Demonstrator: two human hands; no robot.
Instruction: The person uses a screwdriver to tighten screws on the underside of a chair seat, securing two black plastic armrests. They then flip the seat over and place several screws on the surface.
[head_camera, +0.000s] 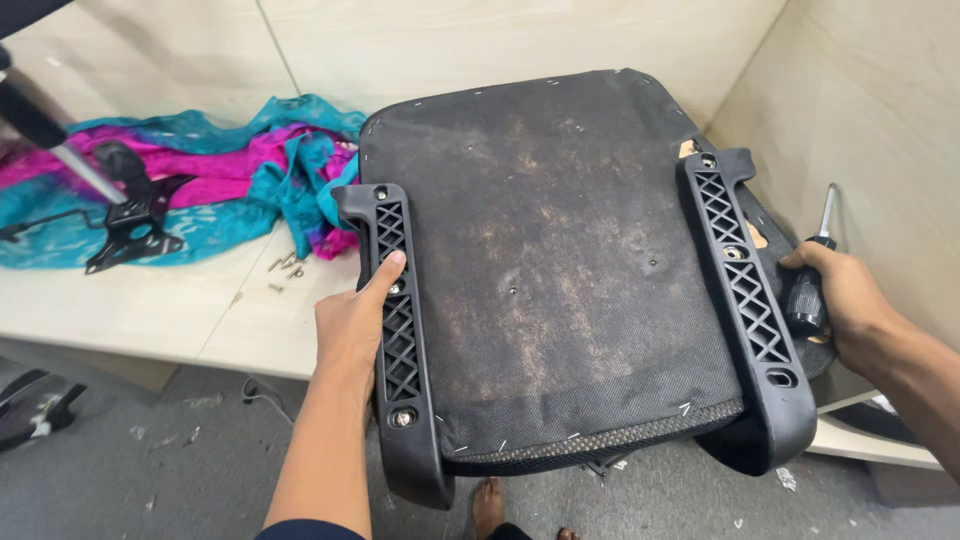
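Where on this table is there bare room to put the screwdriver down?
The pale table is bare in front of the loose screws, left of the left hand. Behind, cloth and a metal bracket crowd it; the seat fills the right.

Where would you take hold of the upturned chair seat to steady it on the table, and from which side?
Probably by the left armrest bracket, from the near-left edge, where the left hand already rests. The chair seat lies underside up, overhanging the table, and the ribbed bracket gives a firm raised bar. The right hand, holding a screwdriver, covers the other side.
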